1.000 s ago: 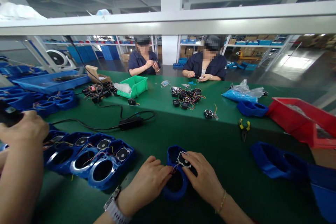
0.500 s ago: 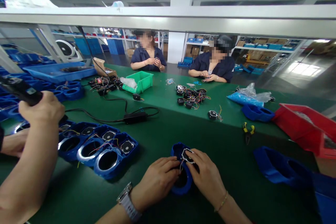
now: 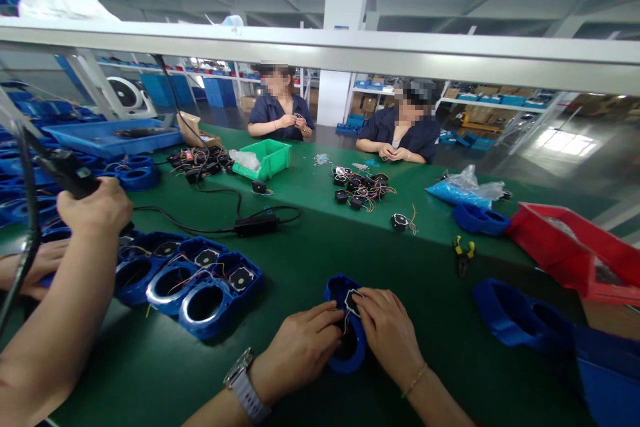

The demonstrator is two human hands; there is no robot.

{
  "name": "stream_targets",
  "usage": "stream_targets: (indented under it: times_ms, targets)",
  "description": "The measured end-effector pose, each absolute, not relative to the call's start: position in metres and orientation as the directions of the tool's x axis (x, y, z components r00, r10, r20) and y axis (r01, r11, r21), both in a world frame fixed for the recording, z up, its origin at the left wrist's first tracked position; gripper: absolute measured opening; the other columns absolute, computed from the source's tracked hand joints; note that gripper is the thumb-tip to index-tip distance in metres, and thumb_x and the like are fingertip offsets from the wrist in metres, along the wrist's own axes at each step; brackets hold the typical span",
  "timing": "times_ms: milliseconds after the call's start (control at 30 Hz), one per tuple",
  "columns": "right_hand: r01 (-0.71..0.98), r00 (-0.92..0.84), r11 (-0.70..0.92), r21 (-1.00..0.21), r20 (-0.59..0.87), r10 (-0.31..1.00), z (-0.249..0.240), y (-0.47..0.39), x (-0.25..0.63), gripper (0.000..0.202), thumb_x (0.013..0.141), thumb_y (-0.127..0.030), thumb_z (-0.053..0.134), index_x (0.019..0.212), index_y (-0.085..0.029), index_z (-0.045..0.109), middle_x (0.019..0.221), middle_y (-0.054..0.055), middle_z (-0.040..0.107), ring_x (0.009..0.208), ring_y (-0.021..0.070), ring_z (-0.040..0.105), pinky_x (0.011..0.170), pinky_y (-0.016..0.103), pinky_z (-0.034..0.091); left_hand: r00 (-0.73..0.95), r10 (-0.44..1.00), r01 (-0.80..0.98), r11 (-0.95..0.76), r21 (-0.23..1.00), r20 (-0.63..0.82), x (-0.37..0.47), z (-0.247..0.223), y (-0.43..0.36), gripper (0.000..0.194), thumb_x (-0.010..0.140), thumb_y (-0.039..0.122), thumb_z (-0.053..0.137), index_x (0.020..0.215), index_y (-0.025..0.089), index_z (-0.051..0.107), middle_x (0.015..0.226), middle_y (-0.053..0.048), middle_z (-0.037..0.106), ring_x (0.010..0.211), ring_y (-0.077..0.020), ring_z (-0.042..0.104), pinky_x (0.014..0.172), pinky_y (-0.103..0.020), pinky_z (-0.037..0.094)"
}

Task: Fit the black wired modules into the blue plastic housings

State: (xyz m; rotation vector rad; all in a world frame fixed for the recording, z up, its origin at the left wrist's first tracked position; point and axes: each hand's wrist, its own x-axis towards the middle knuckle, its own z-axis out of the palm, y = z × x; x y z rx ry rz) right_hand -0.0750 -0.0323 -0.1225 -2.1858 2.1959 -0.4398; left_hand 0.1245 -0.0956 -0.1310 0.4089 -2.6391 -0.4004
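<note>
At far left, a co-worker's hand [image 3: 97,210] grips a black tool [image 3: 75,175] above a row [image 3: 215,325] of blue housings fitted with motors; a blue tray [image 3: 115,148] lies behind. Farther along the green table [image 3: 285,250] come a power box [image 3: 257,224] on its cable and, beyond it, a green bin [image 3: 275,159]. Near the table's front edge, the left hand [image 3: 305,345], watch at the wrist, brings its bent fingertips to the wires of a motor [image 3: 351,302]; whether it pinches them cannot be told. That motor sits at the far end of a housing [image 3: 346,363], beside its round opening. The right hand [image 3: 393,330] closes thumb and fingers on the motor from the right. A wired heap [image 3: 357,188] lies beyond, between the hands and two seated people. Farther right are yellow-handled pliers [image 3: 464,257], a bag [image 3: 463,190] and a red bin [image 3: 533,250].
</note>
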Motion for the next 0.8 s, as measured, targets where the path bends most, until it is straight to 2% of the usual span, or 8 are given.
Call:
stream_targets:
  times_ms: [133, 267, 367, 433, 500, 600, 700, 800]
  targets:
    - [-0.989, 0.067, -0.075, -0.125, 0.069, -0.995, -0.102, -0.035, -0.072, 0.03, 0.093, -0.013, 0.04, 0.111, -0.017, 0.064, 0.111, 0.009, 0.063, 0.102, 0.0252, 0.056, 0.095, 0.051, 0.044, -0.849, -0.387, -0.247, 0.893, 0.376, 0.361, 0.121, -0.124, -0.09, 0.019, 0.093, 0.023, 0.046, 0.109, 0.018, 0.056, 0.124, -0.007, 0.062, 0.119, -0.0222, 0.055, 0.097, -0.038, 0.05]
    - [-0.967, 0.064, -0.084, -0.242, 0.088, -0.994, -0.104, -0.026, -0.071, 0.029, 0.093, -0.016, 0.04, 0.111, -0.018, 0.063, 0.118, 0.009, 0.06, 0.108, 0.0237, 0.054, 0.098, 0.045, 0.044, -0.888, -0.329, -0.204, 0.908, 0.367, 0.32, 0.108, -0.12, -0.087, 0.076, 0.081, 0.058, 0.06, 0.138, 0.014, 0.036, 0.14, -0.017, 0.046, 0.129, -0.03, 0.043, 0.112, -0.053, 0.027]
    - [-0.942, 0.036, -0.1, -0.321, 0.2, -0.979, -0.114, -0.012, -0.103, 0.032, 0.092, -0.022, 0.043, 0.12, -0.02, 0.059, 0.132, 0.009, 0.052, 0.122, 0.0212, 0.046, 0.103, 0.039, 0.041, -0.926, -0.338, -0.258, 0.891, 0.373, 0.17, 0.098, -0.12, -0.086, 0.089, 0.074, 0.066, 0.062, 0.143, 0.017, 0.032, 0.143, -0.015, 0.043, 0.131, -0.0321, 0.041, 0.112, -0.057, 0.023]
    - [-0.964, -0.146, 0.057, -0.26, 0.339, -0.929, -0.119, 0.003, -0.146, 0.039, 0.092, -0.033, 0.044, 0.126, -0.018, 0.054, 0.139, 0.011, 0.046, 0.129, 0.0239, 0.04, 0.107, 0.043, 0.036, -0.911, -0.404, -0.355, 0.87, 0.342, 0.083, 0.097, -0.121, -0.087, 0.088, 0.072, 0.059, 0.067, 0.143, 0.018, 0.034, 0.142, -0.014, 0.044, 0.129, -0.0336, 0.042, 0.111, -0.059, 0.025]
    - [-0.9, -0.434, 0.405, -0.164, 0.425, -0.794, -0.118, 0.02, -0.198, 0.055, 0.09, -0.046, 0.043, 0.133, -0.012, 0.047, 0.143, 0.016, 0.039, 0.134, 0.03, 0.032, 0.109, 0.05, 0.03, -0.889, -0.454, -0.42, 0.857, 0.298, 0.052, 0.101, -0.122, -0.092, 0.086, 0.072, 0.053, 0.069, 0.143, 0.019, 0.034, 0.144, -0.013, 0.043, 0.13, -0.0338, 0.042, 0.111, -0.059, 0.025]
    - [-0.625, -0.762, 0.78, 0.02, 0.202, -0.616, -0.113, 0.042, -0.261, 0.069, 0.09, -0.053, 0.038, 0.137, -0.004, 0.041, 0.145, 0.022, 0.035, 0.137, 0.0383, 0.024, 0.108, 0.059, 0.025, -0.874, -0.479, -0.445, 0.858, 0.256, 0.086, 0.114, -0.128, -0.103, 0.081, 0.075, 0.053, 0.065, 0.143, 0.022, 0.034, 0.144, -0.011, 0.043, 0.129, -0.0331, 0.043, 0.11, -0.058, 0.026]
    - [-0.66, -0.749, 0.747, 0.083, -0.003, -0.662, -0.11, 0.05, -0.27, 0.056, 0.089, -0.048, 0.04, 0.127, -0.01, 0.056, 0.137, 0.018, 0.047, 0.131, 0.0391, 0.035, 0.104, 0.057, 0.033, -0.858, -0.487, -0.452, 0.867, 0.21, 0.163, 0.131, -0.136, -0.118, 0.079, 0.077, 0.055, 0.063, 0.143, 0.024, 0.034, 0.141, -0.01, 0.047, 0.127, -0.0328, 0.046, 0.11, -0.057, 0.027]
    - [-0.781, -0.624, 0.62, 0.074, -0.063, -0.779, -0.107, 0.044, -0.228, 0.053, 0.089, -0.054, 0.042, 0.119, -0.016, 0.062, 0.127, 0.015, 0.057, 0.12, 0.0369, 0.048, 0.095, 0.054, 0.043, -0.826, -0.52, -0.492, 0.854, 0.171, 0.22, 0.148, -0.144, -0.132, 0.077, 0.079, 0.057, 0.06, 0.144, 0.024, 0.033, 0.14, -0.01, 0.048, 0.126, -0.0321, 0.047, 0.11, -0.056, 0.028]
